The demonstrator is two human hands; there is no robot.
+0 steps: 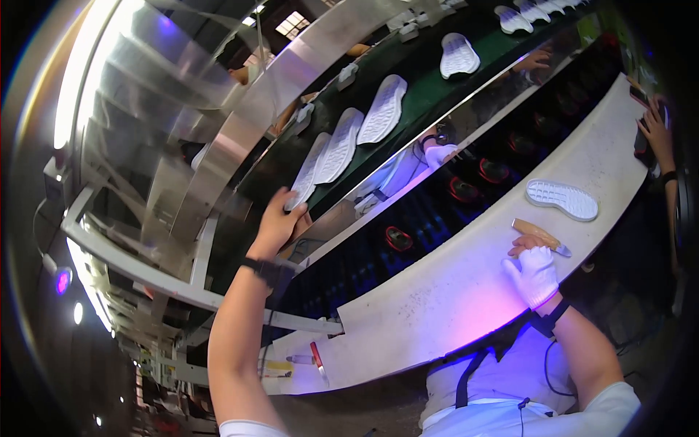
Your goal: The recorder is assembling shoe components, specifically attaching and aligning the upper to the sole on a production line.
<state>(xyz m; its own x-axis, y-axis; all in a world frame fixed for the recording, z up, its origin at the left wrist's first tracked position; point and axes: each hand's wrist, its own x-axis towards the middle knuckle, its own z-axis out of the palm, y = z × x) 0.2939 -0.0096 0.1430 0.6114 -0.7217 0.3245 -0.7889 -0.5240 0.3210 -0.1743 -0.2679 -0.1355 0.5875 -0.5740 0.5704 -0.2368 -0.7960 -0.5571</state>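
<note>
My left hand (pixel 278 224), bare and with a dark band at the wrist, reaches over to the green conveyor belt (pixel 416 98). Its thumb and fingers close on the near end of a white shoe sole (pixel 310 172). Two more white soles, a middle one (pixel 340 146) and a farther one (pixel 382 109), lie close beside it. At the right, my right hand (pixel 534 273) wears a white glove with bare fingertips. Its curled fingers are against a wooden-handled tool (pixel 537 234) with a pale tip; the grip is partly hidden. Just beyond lies another white sole (pixel 562 199).
A curved white worktop (pixel 408 313) runs along my front; a red-handled knife (pixel 319 362) lies at its left end. Dark rollers (pixel 349 269) with red-rimmed pieces (pixel 398 238) separate it from the belt. Another person's hand (pixel 659 135) is at the far right. A metal frame (pixel 138 266) stands left.
</note>
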